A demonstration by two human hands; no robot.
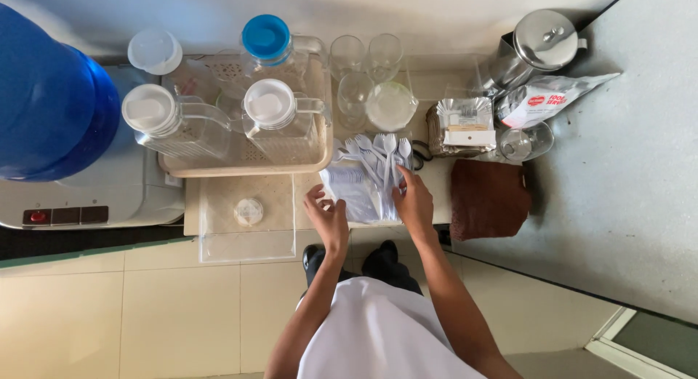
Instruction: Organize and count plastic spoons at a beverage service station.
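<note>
- A narrow counter (313, 204) stands against a pale wall, above a tiled floor.
- On it lies a clear bag of white plastic forks (371, 177), their heads fanned toward the wall.
- The left hand (327, 215) pinches the bag's near left edge.
- The right hand (414, 201) grips its right side, fingers curled over the plastic.
- A tray of jugs (247, 164) sits just left; a brown cloth (488, 198) lies right.
</note>
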